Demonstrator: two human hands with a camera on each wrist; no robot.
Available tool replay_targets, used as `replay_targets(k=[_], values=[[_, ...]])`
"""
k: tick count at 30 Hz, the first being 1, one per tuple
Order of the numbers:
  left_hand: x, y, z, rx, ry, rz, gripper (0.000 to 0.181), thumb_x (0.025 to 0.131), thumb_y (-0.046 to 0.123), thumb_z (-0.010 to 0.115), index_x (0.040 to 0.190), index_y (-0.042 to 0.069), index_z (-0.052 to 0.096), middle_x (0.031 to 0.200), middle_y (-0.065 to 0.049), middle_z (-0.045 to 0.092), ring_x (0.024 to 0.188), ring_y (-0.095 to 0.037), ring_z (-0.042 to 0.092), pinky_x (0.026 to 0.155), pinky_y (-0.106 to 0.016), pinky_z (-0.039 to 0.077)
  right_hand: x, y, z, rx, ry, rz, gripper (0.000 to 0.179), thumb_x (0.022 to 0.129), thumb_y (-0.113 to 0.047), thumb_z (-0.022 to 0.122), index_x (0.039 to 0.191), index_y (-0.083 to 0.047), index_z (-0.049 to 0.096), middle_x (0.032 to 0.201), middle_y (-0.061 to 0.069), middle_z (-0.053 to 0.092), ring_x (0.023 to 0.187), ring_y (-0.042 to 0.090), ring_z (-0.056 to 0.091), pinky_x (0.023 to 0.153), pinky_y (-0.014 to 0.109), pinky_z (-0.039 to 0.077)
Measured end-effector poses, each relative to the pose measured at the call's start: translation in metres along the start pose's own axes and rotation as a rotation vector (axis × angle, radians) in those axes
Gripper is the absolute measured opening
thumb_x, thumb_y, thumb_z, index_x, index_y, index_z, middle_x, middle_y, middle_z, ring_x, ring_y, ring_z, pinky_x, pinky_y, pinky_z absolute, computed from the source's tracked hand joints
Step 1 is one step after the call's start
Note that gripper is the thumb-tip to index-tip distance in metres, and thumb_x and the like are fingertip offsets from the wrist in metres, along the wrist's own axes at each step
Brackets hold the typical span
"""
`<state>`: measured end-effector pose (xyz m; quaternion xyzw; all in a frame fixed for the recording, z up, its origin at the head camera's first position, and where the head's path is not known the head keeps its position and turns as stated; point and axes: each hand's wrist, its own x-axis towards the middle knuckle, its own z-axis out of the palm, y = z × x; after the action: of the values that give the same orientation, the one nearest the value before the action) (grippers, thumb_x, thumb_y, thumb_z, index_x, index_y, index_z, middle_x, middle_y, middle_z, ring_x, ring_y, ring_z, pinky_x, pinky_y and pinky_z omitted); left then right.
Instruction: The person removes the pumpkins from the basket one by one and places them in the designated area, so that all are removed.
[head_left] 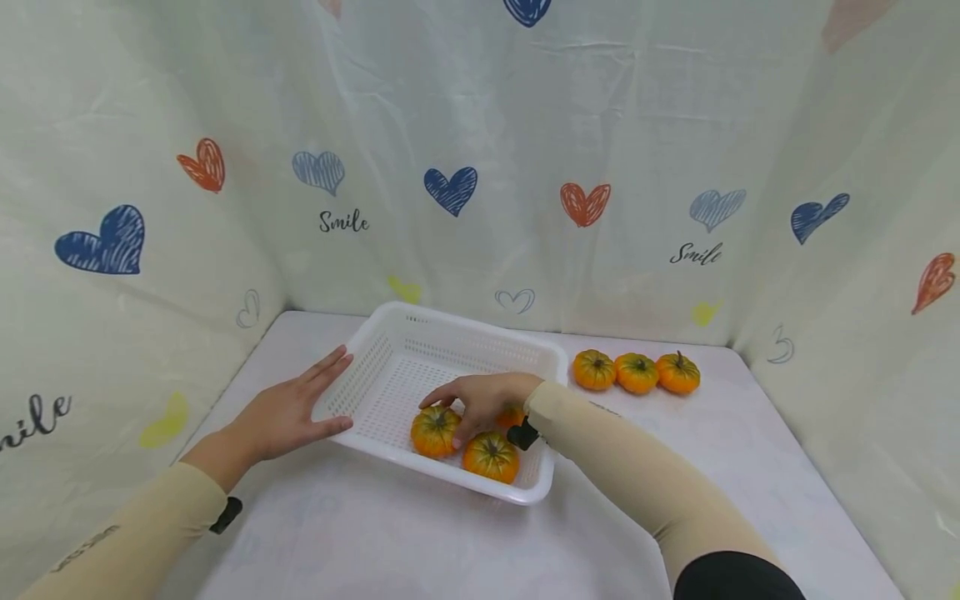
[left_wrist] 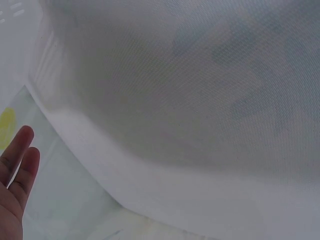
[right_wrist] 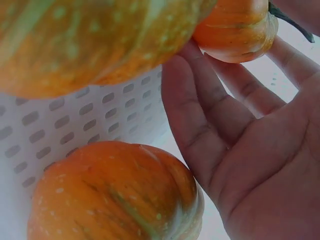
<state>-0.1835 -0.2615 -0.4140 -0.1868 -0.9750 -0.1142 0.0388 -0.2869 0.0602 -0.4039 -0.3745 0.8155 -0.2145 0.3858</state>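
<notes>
A white perforated plastic basket (head_left: 480, 329) stands tilted on the table with small orange pumpkins in it. My right hand (head_left: 480, 400) reaches inside and holds the leftmost pumpkin (head_left: 433, 432), fingers over its far side and thumb at its right. In the right wrist view that pumpkin (right_wrist: 237, 30) sits between fingers and thumb, its stem showing. A second pumpkin (head_left: 491, 457) lies close by at the front wall; a third pumpkin (head_left: 512, 415) is mostly hidden under my right wrist. My left hand (head_left: 292, 412), fingers straight, rests against the basket's left side.
Three more pumpkins (head_left: 637, 372) form a row on the table, right of the basket near the back. A pale curtain (head_left: 510, 108) printed with hearts surrounds the white table (head_left: 390, 533) at the back and both sides.
</notes>
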Motion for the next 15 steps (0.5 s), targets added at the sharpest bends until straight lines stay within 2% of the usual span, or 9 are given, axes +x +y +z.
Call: replay_targets(k=[7,15], values=[[-0.0016,-0.0017,-0.0030,0.016,0.023,0.009,0.091,0.090,0.059,0.063,0.159,0.011,0.026,0.165,-0.005,0.018,0.125,-0.043,0.053,0.089,-0.058,0.050,0.0037,-0.0017,-0.0007,0.002,0.001,-0.003,0.068,0.080,-0.028,0.086,0.139,-0.040,0.055,0.131,-0.007,0.055,0.110,0.013,0.056,0.098,0.033,0.045],[-0.0036,0.0053,-0.0062,-0.001,-0.007,-0.007,0.091,0.090,0.059,0.062,0.158,0.009,0.027,0.165,-0.007,0.019,0.127,-0.042,0.052,0.092,-0.059,0.048,0.0004,-0.0010,0.0010,0.069,0.008,0.044,0.066,0.077,-0.029,0.087,0.134,-0.043,0.057,0.128,-0.002,0.055,0.112,0.018,0.053,0.098,0.039,0.046]])
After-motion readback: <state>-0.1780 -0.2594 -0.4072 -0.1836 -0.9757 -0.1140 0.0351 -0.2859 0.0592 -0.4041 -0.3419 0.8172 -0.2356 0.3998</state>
